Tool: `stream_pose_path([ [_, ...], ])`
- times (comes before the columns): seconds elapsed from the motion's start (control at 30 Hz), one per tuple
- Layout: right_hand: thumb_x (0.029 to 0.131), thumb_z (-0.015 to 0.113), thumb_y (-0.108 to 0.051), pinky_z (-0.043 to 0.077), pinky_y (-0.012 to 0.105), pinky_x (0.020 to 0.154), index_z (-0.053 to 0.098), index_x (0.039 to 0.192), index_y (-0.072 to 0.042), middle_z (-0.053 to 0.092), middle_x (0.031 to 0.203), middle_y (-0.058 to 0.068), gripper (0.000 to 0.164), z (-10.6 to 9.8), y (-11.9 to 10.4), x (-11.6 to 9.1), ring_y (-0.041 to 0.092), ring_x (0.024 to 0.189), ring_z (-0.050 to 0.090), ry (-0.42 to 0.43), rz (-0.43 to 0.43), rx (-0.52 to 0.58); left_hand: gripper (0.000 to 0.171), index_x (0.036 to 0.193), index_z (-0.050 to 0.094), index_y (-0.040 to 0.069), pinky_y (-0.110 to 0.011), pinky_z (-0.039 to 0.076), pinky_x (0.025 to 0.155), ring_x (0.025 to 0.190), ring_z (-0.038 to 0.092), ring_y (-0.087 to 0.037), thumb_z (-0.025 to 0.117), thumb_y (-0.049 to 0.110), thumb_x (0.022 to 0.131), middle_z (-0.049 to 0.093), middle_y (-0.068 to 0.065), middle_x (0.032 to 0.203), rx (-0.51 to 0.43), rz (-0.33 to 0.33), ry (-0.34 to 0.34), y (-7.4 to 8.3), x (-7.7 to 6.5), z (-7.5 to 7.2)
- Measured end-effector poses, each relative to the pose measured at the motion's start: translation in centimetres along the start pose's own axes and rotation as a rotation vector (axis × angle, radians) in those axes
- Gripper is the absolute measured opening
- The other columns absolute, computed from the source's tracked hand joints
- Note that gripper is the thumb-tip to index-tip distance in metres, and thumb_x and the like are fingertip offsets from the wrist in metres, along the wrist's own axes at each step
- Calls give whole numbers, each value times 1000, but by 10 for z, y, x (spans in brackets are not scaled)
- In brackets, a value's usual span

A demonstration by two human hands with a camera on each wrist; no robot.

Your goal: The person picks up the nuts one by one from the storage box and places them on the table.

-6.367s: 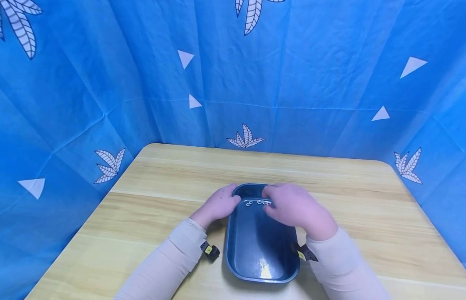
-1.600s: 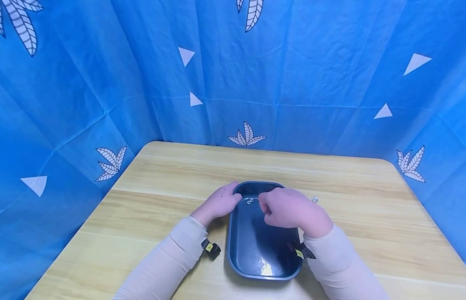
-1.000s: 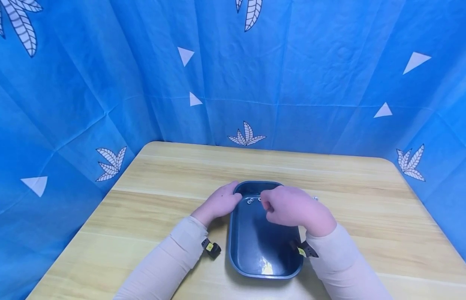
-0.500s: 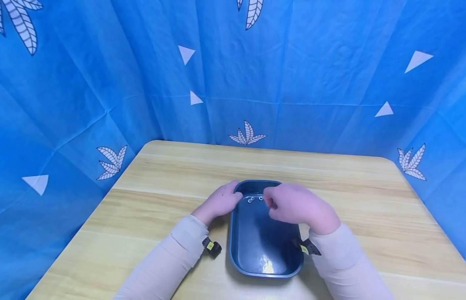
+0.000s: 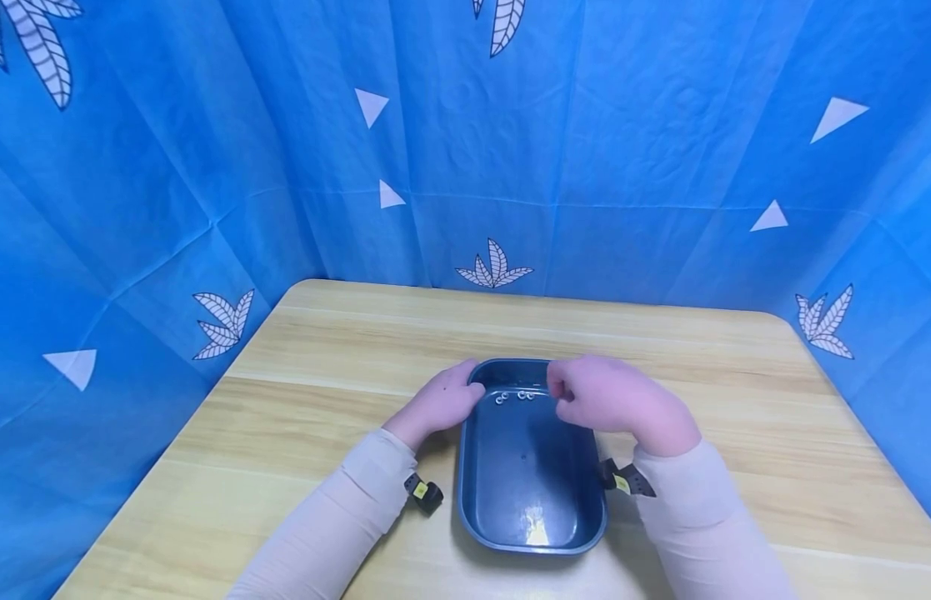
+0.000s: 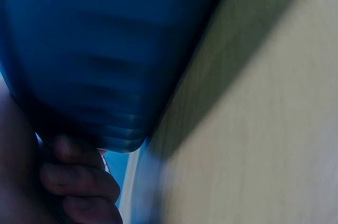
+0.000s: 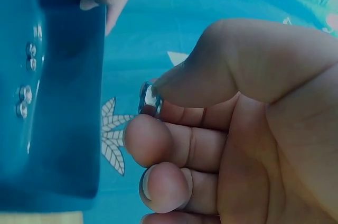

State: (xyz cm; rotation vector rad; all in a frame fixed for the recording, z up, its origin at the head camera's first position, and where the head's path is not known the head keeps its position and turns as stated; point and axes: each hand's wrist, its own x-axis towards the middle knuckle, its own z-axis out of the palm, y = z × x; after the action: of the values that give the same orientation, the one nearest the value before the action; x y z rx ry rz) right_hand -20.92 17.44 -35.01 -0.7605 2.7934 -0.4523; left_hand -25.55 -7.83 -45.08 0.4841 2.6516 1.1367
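Note:
A dark blue rectangular tray (image 5: 533, 492) sits on the table in the head view. My left hand (image 5: 438, 404) grips its far left corner, thumb over the rim; in the left wrist view its curled fingers (image 6: 79, 179) lie against the outer side. Above the tray's far right rim is my right hand (image 5: 618, 396). Thumb and fingers pinch a small silver, bearing-like metal ring (image 7: 150, 99), plain in the right wrist view and hidden by the hand in the head view. Several similar metal rings (image 5: 522, 395) lie inside the tray at its far end.
The light wooden table (image 5: 345, 342) reaches back to a blue patterned cloth (image 5: 623, 142) hung behind and at both sides. A black wrist camera (image 5: 427, 497) hangs at the left cuff, and another wrist camera (image 5: 615, 477) is beside the tray's right wall.
My right hand has risen from among the rings and moved right, toward the tray's rim. A ring seen earlier on the table right of the tray is now hidden. My left hand keeps its grip.

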Motion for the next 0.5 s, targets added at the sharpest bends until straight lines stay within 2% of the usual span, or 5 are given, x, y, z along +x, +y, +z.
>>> stream_pose_path([
  [0.17,82,59,-5,41,33,60,56,84,-15,53,72,-3,10,-5,8,-3,16,63,48,14,6,26,36,131,58,13,-52,46,103,116,58,-24,43,28,101,64,-4,125,6,3,-1,1,0,0],
  [0.5,85,58,-5,44,34,65,60,91,-14,56,77,-1,11,-11,26,-9,17,68,51,29,37,65,39,136,57,13,-52,44,105,122,57,-25,43,29,102,62,-4,132,11,-15,1,1,0,0],
])
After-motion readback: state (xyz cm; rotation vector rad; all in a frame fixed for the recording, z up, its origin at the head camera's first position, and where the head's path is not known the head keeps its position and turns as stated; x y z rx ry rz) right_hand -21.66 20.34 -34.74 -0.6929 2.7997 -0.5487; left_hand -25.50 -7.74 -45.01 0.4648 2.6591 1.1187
